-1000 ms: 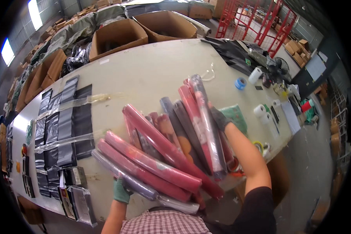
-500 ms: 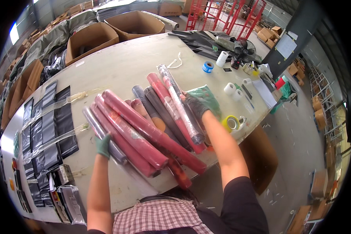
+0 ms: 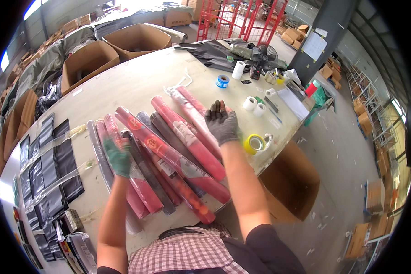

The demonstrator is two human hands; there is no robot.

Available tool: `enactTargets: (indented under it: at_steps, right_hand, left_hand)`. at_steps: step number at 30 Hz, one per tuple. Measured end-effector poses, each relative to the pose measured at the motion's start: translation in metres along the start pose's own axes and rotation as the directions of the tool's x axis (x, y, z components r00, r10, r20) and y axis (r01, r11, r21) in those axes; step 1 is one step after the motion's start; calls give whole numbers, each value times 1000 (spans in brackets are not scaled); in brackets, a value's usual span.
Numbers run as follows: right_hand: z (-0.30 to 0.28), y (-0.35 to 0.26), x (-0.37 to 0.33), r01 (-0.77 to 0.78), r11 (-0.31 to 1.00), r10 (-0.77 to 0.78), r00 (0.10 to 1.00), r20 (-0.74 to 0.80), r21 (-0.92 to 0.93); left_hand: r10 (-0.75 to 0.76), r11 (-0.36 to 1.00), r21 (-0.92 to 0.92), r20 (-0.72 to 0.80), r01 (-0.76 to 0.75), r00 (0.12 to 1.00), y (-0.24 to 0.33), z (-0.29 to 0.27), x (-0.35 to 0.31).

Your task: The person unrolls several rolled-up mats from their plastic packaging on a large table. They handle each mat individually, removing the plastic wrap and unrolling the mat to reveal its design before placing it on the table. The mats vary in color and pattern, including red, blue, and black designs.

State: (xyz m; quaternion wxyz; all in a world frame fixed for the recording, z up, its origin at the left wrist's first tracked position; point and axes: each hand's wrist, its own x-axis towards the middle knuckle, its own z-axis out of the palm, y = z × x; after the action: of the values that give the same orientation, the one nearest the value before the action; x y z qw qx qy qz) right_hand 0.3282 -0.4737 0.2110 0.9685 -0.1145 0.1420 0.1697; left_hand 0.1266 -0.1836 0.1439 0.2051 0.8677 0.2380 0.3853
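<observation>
Several long rolls in clear plastic wrap, red, pink and dark grey, lie side by side on the table before me. A red roll with round orange prints (image 3: 169, 153) rests slantwise across the others. My left hand (image 3: 116, 155), in a green glove, is over the rolls on the left, next to a red roll (image 3: 143, 189); motion smears its fingers. My right hand (image 3: 222, 124), in a dark grey glove, is open with fingers stretched out. It is at the right side of the bundle, beside a pale pink roll (image 3: 198, 116), and holds nothing.
Yellow tape (image 3: 253, 144), white rolls (image 3: 250, 103) and a blue tape roll (image 3: 222, 81) stand on the right of the table (image 3: 123, 91). Black plastic bags (image 3: 50, 160) lie at left. Open cartons (image 3: 139, 39) border the far edge; another carton (image 3: 292, 182) is below the right edge.
The rolls have spread and shifted, with more of them showing. My right hand has come off the rolls and opened. Green plastic near it no longer shows there. The view has shifted slightly.
</observation>
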Motion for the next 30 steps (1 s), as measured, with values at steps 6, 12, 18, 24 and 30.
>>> enactTargets:
  at_steps: [6,12,18,24,30]
  right_hand:
    - [2,104,23,24,970,-32,999,32,240]
    - [-12,142,-31,-152,987,136,958,251,44]
    - [-44,-4,-56,769,154,-167,639,751,-620]
    - [-190,-192,-39,239,-926,-49,692,721,-293]
    - [-215,-243,-26,311,-947,312,818,483,85]
  left_hand:
    - [706,698,-266,104,-664,701,205,-31,-84]
    - [605,794,-180,143,-581,783,174,-46,-60]
    - [134,957,255,38,-140,990,1,-61,-53]
    - [-401,777,534,10,334,916,-255,-142,-95]
    - [-670,684,399,14,610,742,-336,-161,-101]
